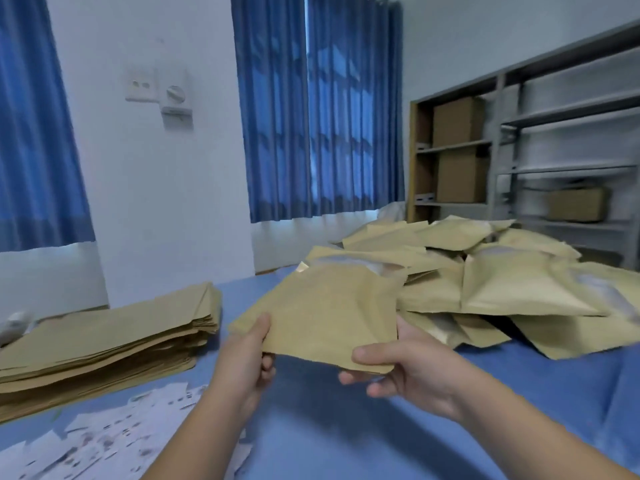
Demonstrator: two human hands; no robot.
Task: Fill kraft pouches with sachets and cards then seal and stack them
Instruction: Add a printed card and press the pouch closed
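Head view: both hands hold one kraft pouch [329, 313] above the blue table [346, 427].
Left hand [242, 362] pinches its near-left corner, thumb on top; right hand [398, 368] grips the near-right edge, thumb over it. Flat pouches sit in a stack [104, 337] at left, a pile [485, 282] of filled ones lies far right, and white cards [104, 441] are scattered near left.

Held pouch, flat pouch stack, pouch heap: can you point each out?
held pouch [322, 313], head view, middle of its face.
flat pouch stack [104, 336], head view, top sheet.
pouch heap [519, 289], head view, a front pouch.
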